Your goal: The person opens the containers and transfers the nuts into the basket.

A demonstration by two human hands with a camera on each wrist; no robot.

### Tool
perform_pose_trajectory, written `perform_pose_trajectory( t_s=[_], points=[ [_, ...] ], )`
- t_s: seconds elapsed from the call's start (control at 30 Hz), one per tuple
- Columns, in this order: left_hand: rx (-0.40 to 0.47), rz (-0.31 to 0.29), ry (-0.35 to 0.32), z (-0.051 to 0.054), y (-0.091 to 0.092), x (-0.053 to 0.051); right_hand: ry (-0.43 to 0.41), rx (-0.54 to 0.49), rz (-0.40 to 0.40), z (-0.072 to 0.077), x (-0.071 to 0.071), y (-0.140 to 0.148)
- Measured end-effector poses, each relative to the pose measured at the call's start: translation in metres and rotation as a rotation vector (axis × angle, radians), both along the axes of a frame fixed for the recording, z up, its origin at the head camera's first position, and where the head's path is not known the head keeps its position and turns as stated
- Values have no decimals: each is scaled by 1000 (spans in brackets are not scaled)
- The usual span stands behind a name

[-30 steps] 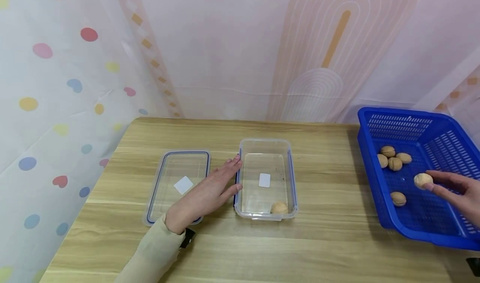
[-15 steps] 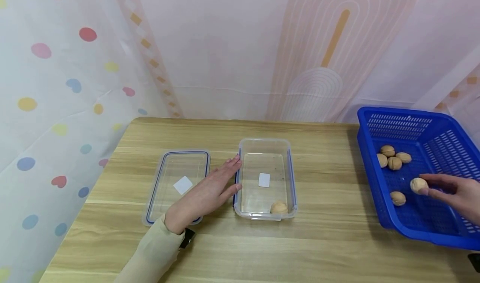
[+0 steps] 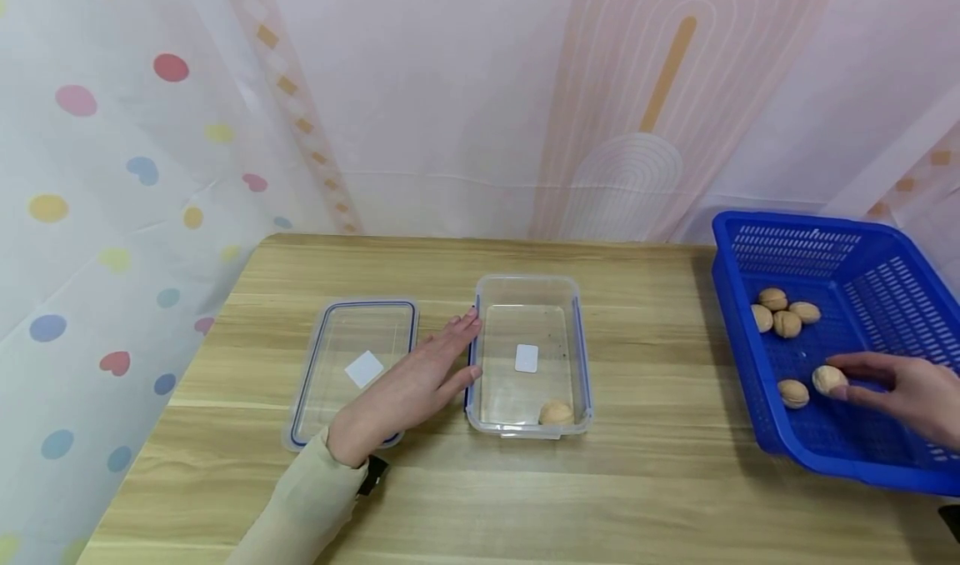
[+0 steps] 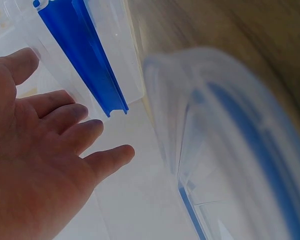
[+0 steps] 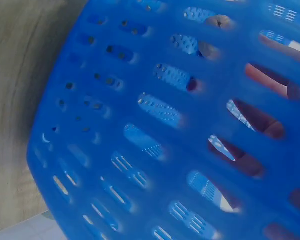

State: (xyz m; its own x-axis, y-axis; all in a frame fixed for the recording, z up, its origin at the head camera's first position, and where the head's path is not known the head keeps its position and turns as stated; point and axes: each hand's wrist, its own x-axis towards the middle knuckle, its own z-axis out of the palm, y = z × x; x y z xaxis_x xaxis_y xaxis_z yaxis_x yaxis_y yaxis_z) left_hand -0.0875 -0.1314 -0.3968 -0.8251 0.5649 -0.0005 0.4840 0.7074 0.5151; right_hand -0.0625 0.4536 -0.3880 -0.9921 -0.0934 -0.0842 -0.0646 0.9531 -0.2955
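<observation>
My right hand (image 3: 903,386) is inside the blue plastic basket (image 3: 750,398), pinching a pale walnut (image 3: 828,380) between thumb and fingers near the basket floor. Beside it lies another walnut (image 3: 792,394), and several more walnuts (image 3: 787,324) cluster at the basket's left side. My left hand (image 3: 412,390) rests its extended fingertips against the left side of a clear plastic container (image 3: 525,323). One walnut (image 3: 556,412) sits in that container's near right corner. In the left wrist view, the fingers reach beside the container's blue clip (image 4: 82,55). Through the basket's slots (image 5: 160,107), the right wrist view shows only parts of the hand.
A clear lid with a blue seal (image 3: 322,398) lies on the wooden table (image 3: 645,482) left of the container, partly under the left forearm. Behind the table hangs a patterned curtain (image 3: 450,90). The basket has raised walls.
The right hand has moved left and slightly lower in the basket with the walnut, coming closer to the near walnut. The left hand and container stay put; the head view has shifted slightly.
</observation>
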Motion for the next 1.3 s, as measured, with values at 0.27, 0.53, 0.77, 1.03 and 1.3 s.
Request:
perform_pose_trajectory(
  t_s=[0.27, 0.53, 0.77, 1.03, 1.3],
  points=[
    [-5, 6, 6, 0, -1, 1, -78, 38, -3, 0, -4, 0],
    [-9, 7, 2, 0, -1, 1, -164, 52, 41, -1, -7, -1],
    [-9, 1, 6, 1, 0, 1, -100, 20, -12, -17, -5, 12],
    [-12, 6, 12, -1, 1, 1, 183, -181, -25, -48, 3, 33],
    [-6, 6, 23, 1, 1, 2, 342, -335, 1, 25, 31, -57]
  ],
)
